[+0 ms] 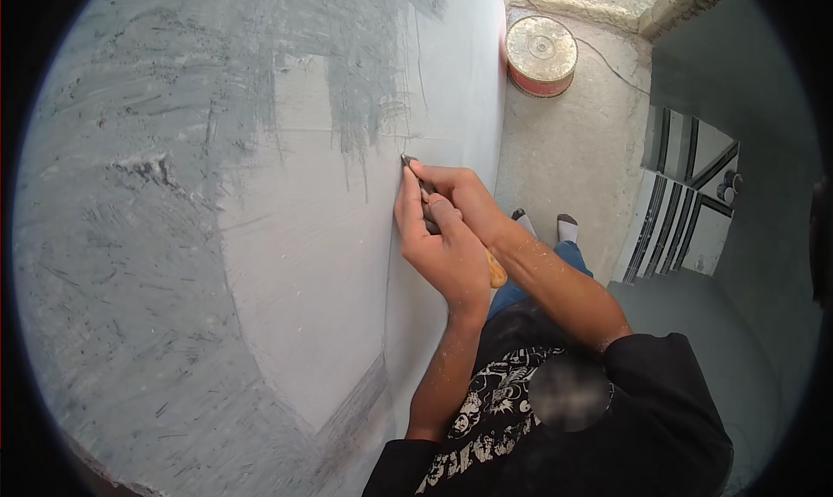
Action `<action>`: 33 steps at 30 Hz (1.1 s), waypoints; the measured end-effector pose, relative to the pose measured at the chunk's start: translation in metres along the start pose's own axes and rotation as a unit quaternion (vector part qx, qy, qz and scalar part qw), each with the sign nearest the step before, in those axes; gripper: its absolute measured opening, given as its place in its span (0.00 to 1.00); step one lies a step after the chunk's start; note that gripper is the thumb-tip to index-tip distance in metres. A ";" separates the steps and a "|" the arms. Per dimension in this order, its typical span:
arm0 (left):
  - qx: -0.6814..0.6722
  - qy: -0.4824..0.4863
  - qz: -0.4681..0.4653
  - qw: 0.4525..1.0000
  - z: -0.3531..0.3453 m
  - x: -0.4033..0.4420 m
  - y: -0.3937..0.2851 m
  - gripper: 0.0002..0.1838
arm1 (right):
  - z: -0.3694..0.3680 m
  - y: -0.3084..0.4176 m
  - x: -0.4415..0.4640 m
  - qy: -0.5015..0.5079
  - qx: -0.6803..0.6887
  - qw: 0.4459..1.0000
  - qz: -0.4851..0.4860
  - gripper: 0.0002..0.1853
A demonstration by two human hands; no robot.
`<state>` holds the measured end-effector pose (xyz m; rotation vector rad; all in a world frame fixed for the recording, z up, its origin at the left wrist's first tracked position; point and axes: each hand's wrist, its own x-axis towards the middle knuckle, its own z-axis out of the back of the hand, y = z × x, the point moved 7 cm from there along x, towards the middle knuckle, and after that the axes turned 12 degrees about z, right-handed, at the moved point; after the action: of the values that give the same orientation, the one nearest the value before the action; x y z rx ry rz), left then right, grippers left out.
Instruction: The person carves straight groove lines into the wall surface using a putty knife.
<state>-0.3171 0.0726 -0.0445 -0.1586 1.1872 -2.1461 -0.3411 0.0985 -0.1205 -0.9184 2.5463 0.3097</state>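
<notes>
Both hands are closed around a slim hand tool with a yellowish wooden handle [496, 270] and a dark metal tip. My left hand [447, 252] wraps the middle of the tool from the near side. Beyond it, my right hand [462, 191] grips the tool closer to the tip, its fingers partly overlapping the left ones. The tip meets a large pale surface [304, 236], beside a thin dark line running across it. Around the smooth light patch, the surface is grey, scratched and streaked. The fingers hide the tool's middle, so its exact kind is unclear.
A round drum-like spool [541, 54] with a red side stands on the concrete floor [538, 150], with a thin cable near it. My feet in socks [567, 228] are below. At right are a grey wall [737, 80] and striped panels [664, 228].
</notes>
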 end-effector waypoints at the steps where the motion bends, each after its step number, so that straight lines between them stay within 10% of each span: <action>1: 0.005 0.005 -0.004 1.000 -0.008 0.006 -0.003 0.25 | -0.002 0.010 0.005 -0.021 0.000 1.000 0.006 0.18; 5: -0.015 -0.034 -0.061 0.997 -0.027 0.008 -0.014 0.26 | 0.009 0.032 0.014 -0.002 -0.045 0.999 -0.006 0.17; 8: -0.070 0.062 0.125 0.988 -0.022 0.004 -0.009 0.26 | 0.009 0.017 0.003 -0.063 -0.008 0.998 -0.029 0.18; 14: -0.147 0.039 0.089 0.984 -0.021 -0.001 0.010 0.26 | 0.016 0.015 -0.002 -0.038 -0.055 0.997 -0.039 0.17; 24: -0.253 0.076 0.294 0.919 -0.036 -0.055 0.071 0.17 | 0.060 0.015 -0.057 0.002 -0.203 0.967 -0.152 0.17; 33: -0.264 0.041 0.238 0.934 -0.021 -0.057 0.049 0.20 | 0.042 0.022 -0.064 0.011 -0.310 0.948 -0.067 0.15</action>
<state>-0.2575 0.1042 -0.0840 -0.0092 1.6392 -1.3968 -0.2982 0.1651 -0.1271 -1.3049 2.4151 1.1041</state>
